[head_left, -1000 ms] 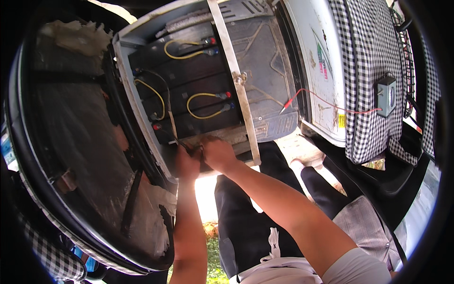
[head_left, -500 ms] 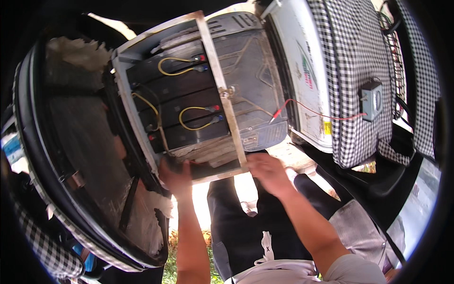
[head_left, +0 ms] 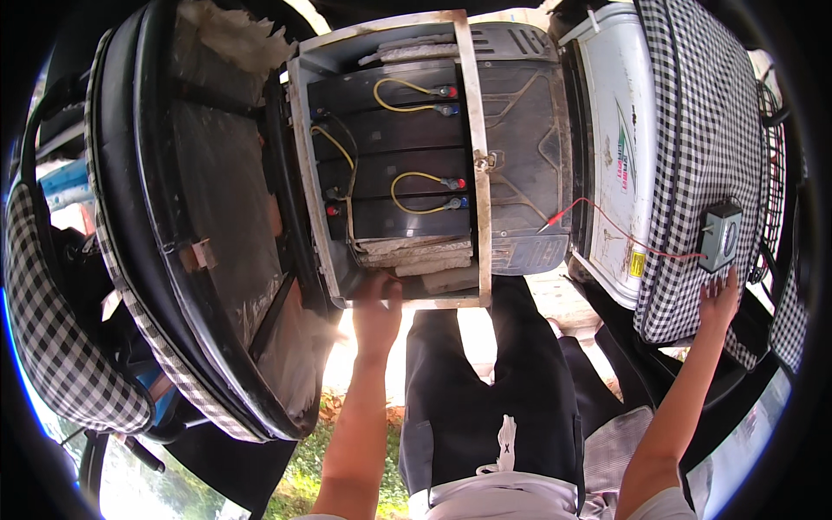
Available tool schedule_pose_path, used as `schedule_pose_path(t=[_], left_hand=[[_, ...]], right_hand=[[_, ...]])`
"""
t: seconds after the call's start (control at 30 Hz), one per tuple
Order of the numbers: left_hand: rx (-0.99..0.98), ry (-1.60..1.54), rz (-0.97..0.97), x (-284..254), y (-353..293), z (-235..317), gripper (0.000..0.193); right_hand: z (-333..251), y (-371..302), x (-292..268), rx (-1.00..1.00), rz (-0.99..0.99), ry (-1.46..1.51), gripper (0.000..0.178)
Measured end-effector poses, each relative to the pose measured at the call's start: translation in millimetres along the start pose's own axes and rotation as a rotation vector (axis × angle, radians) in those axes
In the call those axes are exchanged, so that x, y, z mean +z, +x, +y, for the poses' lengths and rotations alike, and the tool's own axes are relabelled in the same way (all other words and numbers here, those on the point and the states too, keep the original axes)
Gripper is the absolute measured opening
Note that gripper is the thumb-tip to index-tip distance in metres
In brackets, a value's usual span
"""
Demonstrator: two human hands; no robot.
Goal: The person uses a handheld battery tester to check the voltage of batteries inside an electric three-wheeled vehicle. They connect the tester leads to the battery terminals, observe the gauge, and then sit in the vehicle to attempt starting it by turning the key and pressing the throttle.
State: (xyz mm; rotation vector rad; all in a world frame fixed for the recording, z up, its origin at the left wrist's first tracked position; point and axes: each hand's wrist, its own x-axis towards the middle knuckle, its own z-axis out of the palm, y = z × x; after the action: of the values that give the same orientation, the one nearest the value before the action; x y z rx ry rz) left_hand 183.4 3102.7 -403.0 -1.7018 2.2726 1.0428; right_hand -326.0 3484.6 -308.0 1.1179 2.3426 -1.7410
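Note:
An uncovered battery box with a worn metal frame [head_left: 484,173] holds several black batteries [head_left: 390,165] joined by yellow wires [head_left: 393,192] with red and blue terminals. My left hand [head_left: 379,299], blurred by motion, is at the box's near left edge; its fingers are not clear. On the black-and-white checked seat lies a small grey meter [head_left: 721,238] with a dial. My right hand [head_left: 718,299] reaches to its near edge, fingers stretched out and apart. A red wire [head_left: 607,214] runs from the meter to a red-handled probe [head_left: 559,217] on the dark floor panel.
A tipped-up seat with a dark underside [head_left: 217,199] stands left of the box. Worn foam strips [head_left: 416,251] are packed beside the batteries. A white panel [head_left: 615,156] rises along the checked seat [head_left: 685,130]. Grass [head_left: 338,459] shows below.
My right hand has left the frame's near right corner and moved right to the meter. My left hand stays by the box's near left edge. The whole view has shifted and turned.

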Motion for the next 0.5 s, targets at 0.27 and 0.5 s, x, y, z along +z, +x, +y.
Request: schedule_pose_path(t=[0.27, 0.5], left_hand=[[0.173, -0.281, 0.054, -58, -99, 80, 0.028], [0.203, 0.341, 0.984, -250, -160, 90, 0.039]], right_hand=[[13, 59, -2, 0.468, -0.448, 0.242, 0.055], [3, 23, 27, 0.21, -0.259, 0.342, 0.062]])
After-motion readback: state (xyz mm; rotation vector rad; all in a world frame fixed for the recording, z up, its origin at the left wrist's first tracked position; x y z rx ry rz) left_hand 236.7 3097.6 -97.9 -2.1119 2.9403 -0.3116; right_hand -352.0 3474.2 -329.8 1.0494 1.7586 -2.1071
